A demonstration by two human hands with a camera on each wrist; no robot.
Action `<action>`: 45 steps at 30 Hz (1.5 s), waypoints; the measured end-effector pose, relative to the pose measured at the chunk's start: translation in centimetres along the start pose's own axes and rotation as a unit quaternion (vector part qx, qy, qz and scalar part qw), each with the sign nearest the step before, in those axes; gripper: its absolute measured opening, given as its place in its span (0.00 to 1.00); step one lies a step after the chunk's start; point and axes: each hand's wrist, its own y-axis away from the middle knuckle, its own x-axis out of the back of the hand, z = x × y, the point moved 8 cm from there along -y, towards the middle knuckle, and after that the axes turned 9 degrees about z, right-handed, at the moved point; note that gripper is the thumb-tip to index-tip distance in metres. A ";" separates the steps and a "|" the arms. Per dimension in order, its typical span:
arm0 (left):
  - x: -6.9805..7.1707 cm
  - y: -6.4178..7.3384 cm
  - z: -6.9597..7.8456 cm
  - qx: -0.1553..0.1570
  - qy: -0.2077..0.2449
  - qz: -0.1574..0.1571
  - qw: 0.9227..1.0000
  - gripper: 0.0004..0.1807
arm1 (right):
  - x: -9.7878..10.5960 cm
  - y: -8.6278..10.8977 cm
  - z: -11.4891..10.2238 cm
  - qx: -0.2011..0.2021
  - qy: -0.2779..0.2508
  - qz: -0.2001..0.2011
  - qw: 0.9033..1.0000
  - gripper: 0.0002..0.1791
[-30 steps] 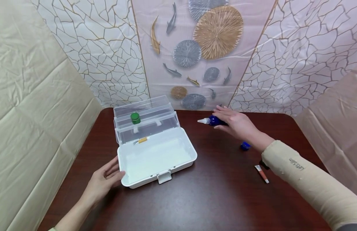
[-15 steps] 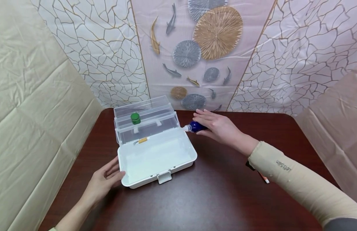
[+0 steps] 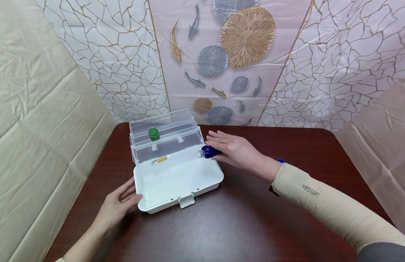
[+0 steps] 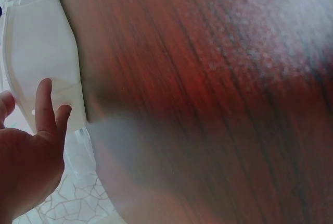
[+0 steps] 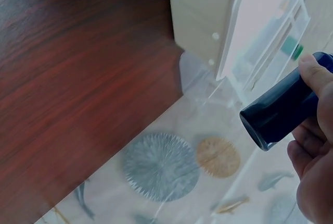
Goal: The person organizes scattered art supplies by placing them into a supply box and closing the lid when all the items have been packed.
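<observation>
A white storage box (image 3: 176, 182) stands with its clear lid raised at the back. My left hand (image 3: 115, 207) holds its left end, thumb over the rim and fingers along the outer wall. In the left wrist view, fingertips lie against the box wall (image 4: 47, 41). My right hand (image 3: 235, 151) grips a blue bottle (image 3: 208, 151) with a clear tapered nozzle. The bottle lies tilted over the box's back right corner, nozzle pointing left inside the rim. In the right wrist view, thumb and fingers wrap the dark bottle (image 5: 281, 112), its base showing.
A green-lidded jar (image 3: 153, 134) sits in the clear lid's tray. An orange-handled small tool (image 3: 161, 159) lies at the back inside the box. Part of a blue object (image 3: 280, 160) shows behind the right forearm. A patterned cloth wall (image 3: 212, 91) borders the table's back edge.
My right hand has carried the blue bottle leftward from over the table to above the box's right side. The forearm now hides the orange tube. My left hand stays on the box.
</observation>
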 end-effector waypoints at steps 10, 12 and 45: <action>0.0 0.1 0.1 -0.004 -0.001 0.000 1.000 0.44 | -1.3 -0.6 -2.7 0.033 -0.004 -0.002 0.999 0.28; 0.0 0.1 0.1 -0.003 -0.001 0.000 1.000 0.44 | -1.6 -0.6 -3.1 0.036 -0.008 -0.006 0.999 0.28; 0.0 0.0 -0.1 -0.011 -0.009 0.003 1.000 0.43 | -7.4 -1.1 -6.0 -0.022 -0.104 -0.175 0.979 0.21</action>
